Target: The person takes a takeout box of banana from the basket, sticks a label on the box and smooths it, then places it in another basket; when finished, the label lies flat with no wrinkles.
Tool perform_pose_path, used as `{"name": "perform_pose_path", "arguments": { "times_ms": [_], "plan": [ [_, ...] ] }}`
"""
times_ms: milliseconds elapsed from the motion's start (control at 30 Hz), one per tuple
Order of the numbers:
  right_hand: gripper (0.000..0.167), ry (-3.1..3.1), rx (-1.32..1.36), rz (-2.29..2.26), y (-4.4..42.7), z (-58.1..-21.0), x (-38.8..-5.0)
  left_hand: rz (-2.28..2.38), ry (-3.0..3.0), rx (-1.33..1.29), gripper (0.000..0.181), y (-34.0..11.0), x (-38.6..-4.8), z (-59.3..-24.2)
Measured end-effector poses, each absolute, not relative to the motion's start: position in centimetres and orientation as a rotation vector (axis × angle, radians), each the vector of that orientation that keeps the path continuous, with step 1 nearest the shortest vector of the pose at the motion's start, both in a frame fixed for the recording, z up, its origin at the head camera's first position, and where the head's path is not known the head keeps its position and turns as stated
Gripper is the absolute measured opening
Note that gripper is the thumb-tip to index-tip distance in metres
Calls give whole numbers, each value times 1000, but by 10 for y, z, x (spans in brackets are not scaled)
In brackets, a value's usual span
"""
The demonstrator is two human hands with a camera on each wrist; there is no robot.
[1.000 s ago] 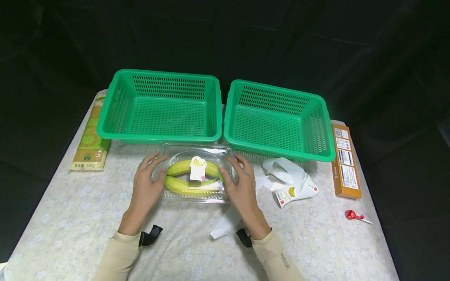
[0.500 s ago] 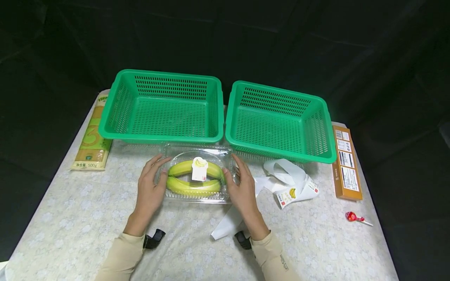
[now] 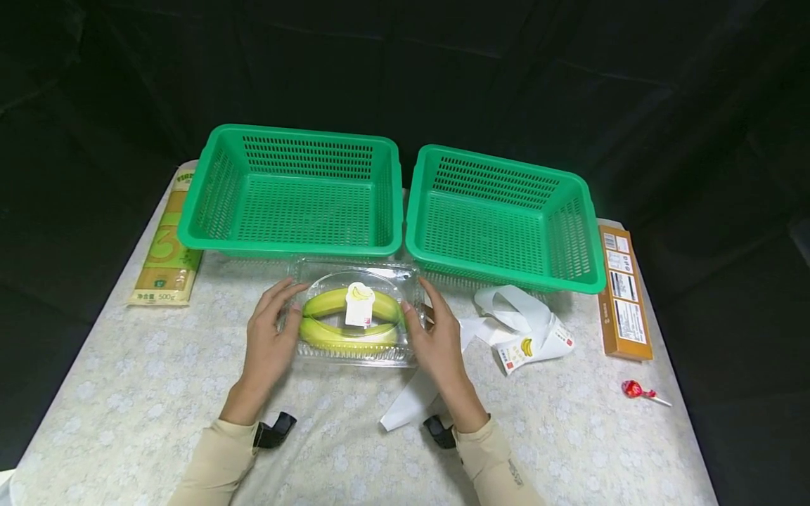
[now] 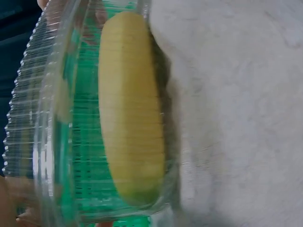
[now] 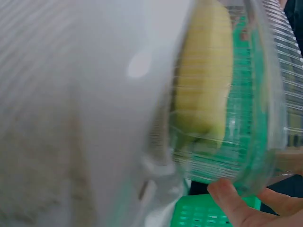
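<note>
In the head view, a clear plastic clamshell box (image 3: 354, 357) lies on the table, its lid down over two bananas (image 3: 348, 339). A white banana-print label (image 3: 358, 309) shows on top. My left hand (image 3: 271, 339) grips the box's left end, and my right hand (image 3: 438, 344) grips the right end, thumbs toward the near side. The left wrist view shows a banana (image 4: 130, 109) through the ridged clear wall. In the right wrist view, fingers of my right hand (image 5: 232, 203) touch the box's lower edge; other fingers are partly hidden.
Two green baskets (image 3: 304, 249) (image 3: 506, 275) stand behind the box. A noodle-like pack (image 3: 166, 246) lies left, an orange carton (image 3: 623, 295) right, with a red lollipop (image 3: 633, 388) near it. A white printed paper strip (image 3: 538, 344) curls beside and under my right forearm.
My right hand's fingers have straightened a little along the box's right end. The box has hardly moved; the whole head view has shifted slightly.
</note>
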State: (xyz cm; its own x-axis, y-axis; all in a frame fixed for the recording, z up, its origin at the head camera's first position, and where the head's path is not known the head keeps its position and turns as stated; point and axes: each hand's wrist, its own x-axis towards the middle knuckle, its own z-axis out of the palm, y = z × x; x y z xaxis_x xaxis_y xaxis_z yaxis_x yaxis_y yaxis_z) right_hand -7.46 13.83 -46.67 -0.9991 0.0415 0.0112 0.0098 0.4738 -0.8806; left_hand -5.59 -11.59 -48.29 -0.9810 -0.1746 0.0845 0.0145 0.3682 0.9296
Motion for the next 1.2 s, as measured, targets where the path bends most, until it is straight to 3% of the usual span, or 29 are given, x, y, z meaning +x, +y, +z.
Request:
{"name": "perform_pose_path", "arguments": {
  "times_ms": [1200],
  "plan": [
    [57,-2660,6,1634,142,-437,-60,-1696,-2370,145,32,-119,-44,-459]
  ]
}}
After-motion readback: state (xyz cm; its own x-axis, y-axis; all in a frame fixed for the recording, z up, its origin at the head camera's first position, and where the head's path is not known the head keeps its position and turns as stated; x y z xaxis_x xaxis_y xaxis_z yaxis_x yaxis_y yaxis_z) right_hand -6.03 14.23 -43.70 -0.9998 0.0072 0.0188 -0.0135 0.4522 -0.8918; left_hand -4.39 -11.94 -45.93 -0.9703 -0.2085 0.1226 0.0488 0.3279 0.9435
